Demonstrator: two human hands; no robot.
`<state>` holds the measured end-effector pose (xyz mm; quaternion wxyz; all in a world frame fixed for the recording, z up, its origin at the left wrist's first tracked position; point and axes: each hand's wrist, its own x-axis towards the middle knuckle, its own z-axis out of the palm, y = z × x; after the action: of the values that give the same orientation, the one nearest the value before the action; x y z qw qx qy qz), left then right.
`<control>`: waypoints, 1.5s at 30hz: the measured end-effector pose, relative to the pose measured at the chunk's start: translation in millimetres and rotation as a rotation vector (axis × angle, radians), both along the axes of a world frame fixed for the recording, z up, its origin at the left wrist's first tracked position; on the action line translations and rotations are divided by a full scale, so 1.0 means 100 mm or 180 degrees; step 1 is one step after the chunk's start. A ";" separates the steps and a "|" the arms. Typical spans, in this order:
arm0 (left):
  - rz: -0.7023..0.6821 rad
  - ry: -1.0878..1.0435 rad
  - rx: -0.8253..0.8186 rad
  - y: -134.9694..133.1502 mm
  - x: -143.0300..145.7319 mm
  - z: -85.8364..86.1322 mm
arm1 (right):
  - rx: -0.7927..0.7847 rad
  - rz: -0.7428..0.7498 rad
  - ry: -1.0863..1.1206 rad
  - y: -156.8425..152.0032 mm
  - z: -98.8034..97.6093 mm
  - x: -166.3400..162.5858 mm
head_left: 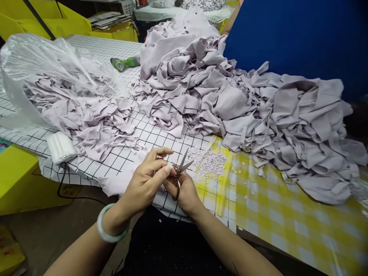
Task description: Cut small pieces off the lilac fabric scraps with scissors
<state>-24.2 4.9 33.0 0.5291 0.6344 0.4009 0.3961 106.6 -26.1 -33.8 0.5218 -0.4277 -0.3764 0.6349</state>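
Note:
My right hand [184,191] grips small scissors [181,168] at the table's near edge, blades open and pointing up and away. My left hand [146,180], a pale green bangle on its wrist, pinches a pale lilac fabric piece [120,180] right against the scissors. That piece hangs over the table edge. A little heap of tiny lilac snippings [211,161] lies just beyond the blades.
A large heap of lilac fabric pieces [230,99] fills the middle and right. A clear plastic bag [54,76] holds more at left. A white power adapter [61,148] sits on the grid cloth; a green tool [123,63] lies farther back. A blue panel [296,34] stands behind.

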 end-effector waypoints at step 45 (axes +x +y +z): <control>-0.1204 0.0183 0.0280 0.16 0.81 -0.45 | 0.0713 -0.0428 -0.3528 -0.34 -0.03 1.36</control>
<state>57.2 20.5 -12.3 0.5541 0.7320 0.2719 0.2885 242.3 -59.8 -36.3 0.3277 -0.6620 -0.6309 0.2372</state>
